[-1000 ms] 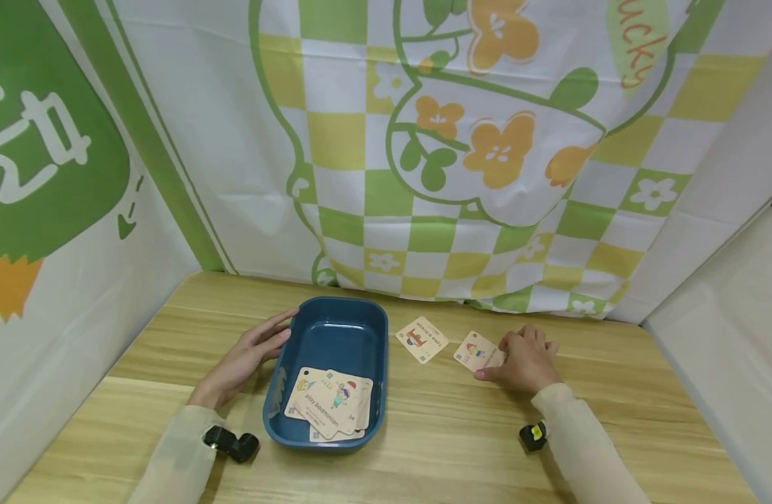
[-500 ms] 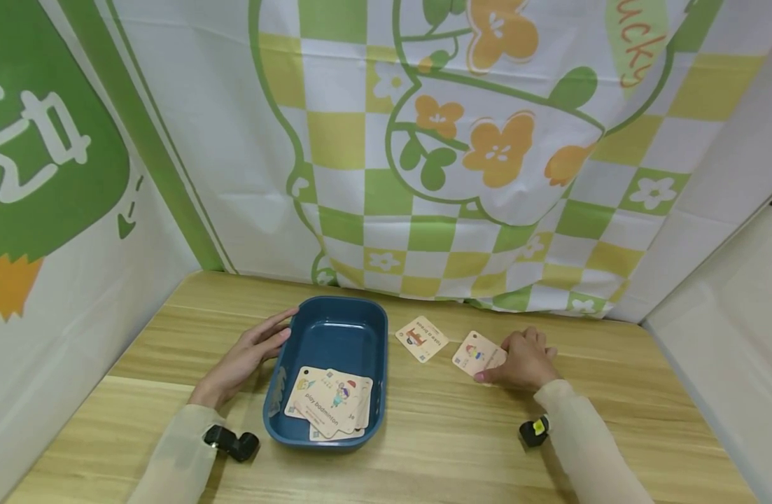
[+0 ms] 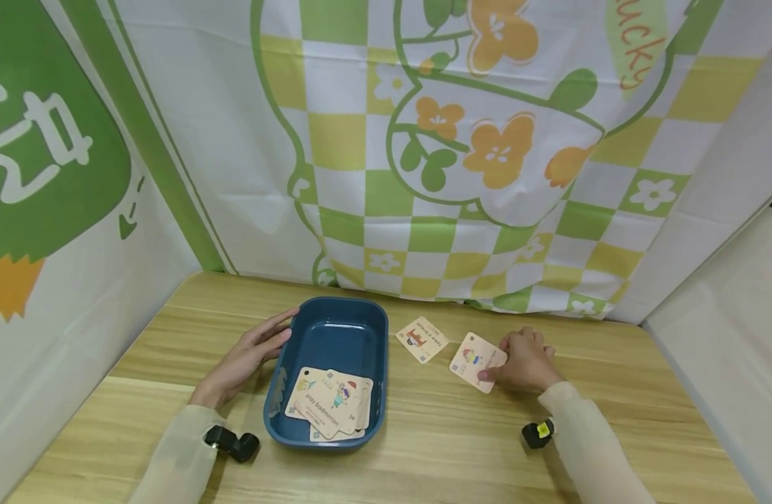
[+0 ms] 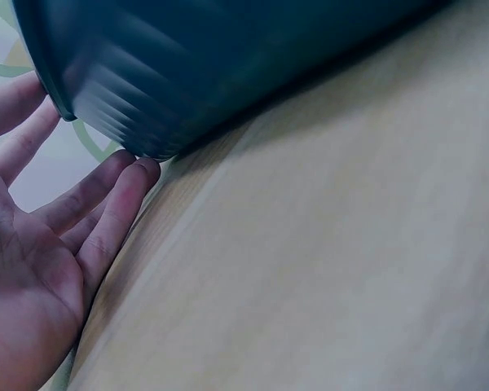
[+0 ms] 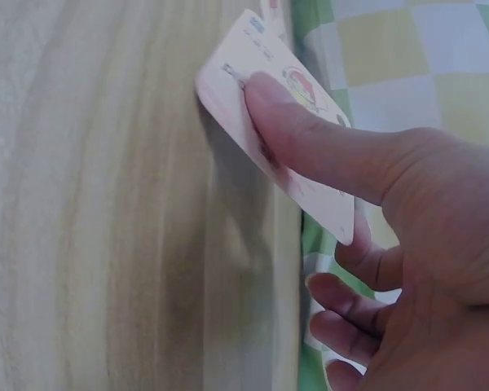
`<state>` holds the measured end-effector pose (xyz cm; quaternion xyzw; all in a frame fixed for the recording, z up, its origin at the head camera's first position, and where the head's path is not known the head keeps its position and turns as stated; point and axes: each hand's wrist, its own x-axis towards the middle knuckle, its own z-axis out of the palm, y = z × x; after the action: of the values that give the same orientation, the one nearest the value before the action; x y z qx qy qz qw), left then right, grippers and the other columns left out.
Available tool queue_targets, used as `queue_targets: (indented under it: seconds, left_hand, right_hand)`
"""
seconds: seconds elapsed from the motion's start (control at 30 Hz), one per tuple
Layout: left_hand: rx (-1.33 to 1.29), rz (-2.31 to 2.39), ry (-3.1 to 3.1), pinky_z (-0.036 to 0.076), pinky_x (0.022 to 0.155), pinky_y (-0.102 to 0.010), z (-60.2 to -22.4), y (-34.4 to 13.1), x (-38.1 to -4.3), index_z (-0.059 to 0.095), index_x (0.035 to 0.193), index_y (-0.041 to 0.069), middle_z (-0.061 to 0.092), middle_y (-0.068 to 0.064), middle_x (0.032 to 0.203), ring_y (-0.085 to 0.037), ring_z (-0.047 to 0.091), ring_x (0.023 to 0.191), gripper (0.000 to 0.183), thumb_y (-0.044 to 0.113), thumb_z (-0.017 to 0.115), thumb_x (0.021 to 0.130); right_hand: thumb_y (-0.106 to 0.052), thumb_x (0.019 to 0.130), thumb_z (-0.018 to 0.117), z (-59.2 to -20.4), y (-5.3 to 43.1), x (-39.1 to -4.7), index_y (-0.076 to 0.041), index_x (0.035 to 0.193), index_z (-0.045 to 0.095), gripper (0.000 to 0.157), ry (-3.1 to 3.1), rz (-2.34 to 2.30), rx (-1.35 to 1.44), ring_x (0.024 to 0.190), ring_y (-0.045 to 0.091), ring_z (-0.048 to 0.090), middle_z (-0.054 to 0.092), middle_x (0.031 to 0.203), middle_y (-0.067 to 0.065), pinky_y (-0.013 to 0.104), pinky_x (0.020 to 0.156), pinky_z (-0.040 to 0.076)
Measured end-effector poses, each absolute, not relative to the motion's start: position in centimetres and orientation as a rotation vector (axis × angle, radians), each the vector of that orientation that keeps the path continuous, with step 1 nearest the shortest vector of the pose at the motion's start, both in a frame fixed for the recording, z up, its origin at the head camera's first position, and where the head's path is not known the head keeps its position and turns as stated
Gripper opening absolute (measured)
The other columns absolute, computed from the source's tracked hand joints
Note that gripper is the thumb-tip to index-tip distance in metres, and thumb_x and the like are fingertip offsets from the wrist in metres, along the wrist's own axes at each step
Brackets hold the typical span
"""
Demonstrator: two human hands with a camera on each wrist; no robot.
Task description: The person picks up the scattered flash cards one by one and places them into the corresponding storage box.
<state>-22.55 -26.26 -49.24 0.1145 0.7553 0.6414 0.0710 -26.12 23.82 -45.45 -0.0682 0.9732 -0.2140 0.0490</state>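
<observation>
My right hand point(image 3: 525, 360) pinches a square picture card point(image 5: 269, 122), thumb on its printed face and fingers behind. In the right wrist view the card is tilted and lifted off the wood, casting a shadow. My left hand point(image 3: 243, 360) lies along the left side of a deep blue rectangular tray point(image 3: 383, 350); its straight fingers point(image 4: 118, 213) touch the tray's outer wall. Inside the near end of the tray lies an overlapping pile of cards point(image 3: 332, 406), the top one reading "play badminton". Between tray and right hand, a "take a break" card point(image 3: 423, 340) lies flat.
The wooden table point(image 3: 436, 448) runs back to a green and white checked cloth point(image 3: 448, 238) hanging behind it. Pale panels point(image 3: 726, 336) stand at both sides. Each wrist wears a small black camera point(image 3: 231, 443).
My right hand has raised the card's edge from the table and drawn it slightly nearer, showing more of its face. The left hand and the tray stay put.
</observation>
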Motion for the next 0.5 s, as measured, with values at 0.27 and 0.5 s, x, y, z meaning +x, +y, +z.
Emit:
queue_targets:
  seconds: [0.27, 0.5]
  left_hand:
    - [0.345, 1.928, 2.271, 0.047, 0.098, -0.022, -49.3, -26.3, -22.6, 0.035, 0.160, 0.018, 0.029, -0.018, 0.162, -0.041, 0.035, 0.143, 0.056, 0.033, 0.050, 0.109]
    - [0.337, 1.930, 2.268, 0.047, 0.098, -0.022, -49.2, -26.2, -22.6, 0.035, 0.160, 0.018, 0.030, -0.019, 0.161, -0.041, 0.037, 0.142, 0.056, 0.033, 0.050, 0.109]
  right_hand:
    - [-0.035, 0.081, 0.087, -44.7, 24.2, -25.3, -0.006, 0.091, 0.063, 0.039, 2.922, -0.747, -0.324, 0.093, 0.032, 0.042, 0.051, 0.095, 0.009, 0.045, 0.077, 0.025]
    - [-0.025, 0.090, 0.080, -44.4, 24.5, -24.8, -0.007, 0.089, 0.064, 0.024, 2.879, -0.841, -0.369, 0.094, 0.031, 0.041, 0.051, 0.093, 0.008, 0.050, 0.081, 0.024]
